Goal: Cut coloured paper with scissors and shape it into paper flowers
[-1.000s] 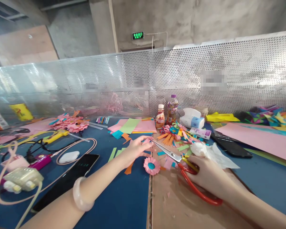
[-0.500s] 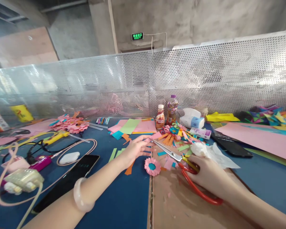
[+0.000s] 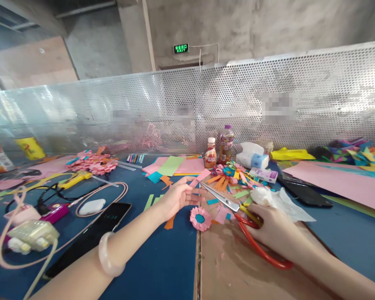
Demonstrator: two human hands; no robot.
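Worktop [image 3: 162, 266], blue surface with a bare brown board set in at its right-centre.

Item 1. Our left hand [image 3: 175, 196], reaching toward the middle of the worktop. Thumb and fingers are pinched on a small pink paper strip [image 3: 201, 177], which stands up slightly off the surface. A pale bangle [image 3: 108, 258] sits on that wrist.

Item 2. Our right hand [image 3: 275, 233], resting on the brown board, fingers curled closed through the loops of the red-handled scissors [image 3: 237, 210]. The blades point left toward the pink paper strip, their tips just beside it; we cannot tell whether they touch it.

Item 3. Pink paper flower [image 3: 200, 218] with a blue centre, lying flat between our two hands at the seam of blue surface and board.

Item 4. Loose coloured scraps and a curled paper ornament [image 3: 229, 171], just behind the scissors.

Item 5. Crumpled white tissue [image 3: 278, 200], just behind our right hand.

Item 6. Two bottles [image 3: 218, 150] and a tissue pack [image 3: 251, 156], upright near the far edge by the perforated metal screen [image 3: 268, 96].

Item 7. Sheets of pink and green paper [image 3: 175, 165], stacked flat near the far edge, left of the bottles.

Item 8. Black phone [image 3: 90, 233], face up toward the near left corner, with a white earbud case [image 3: 92, 206] and looped cables [image 3: 100, 193] beside it.

Item 9. Heap of pink paper flowers [image 3: 92, 162], far left.
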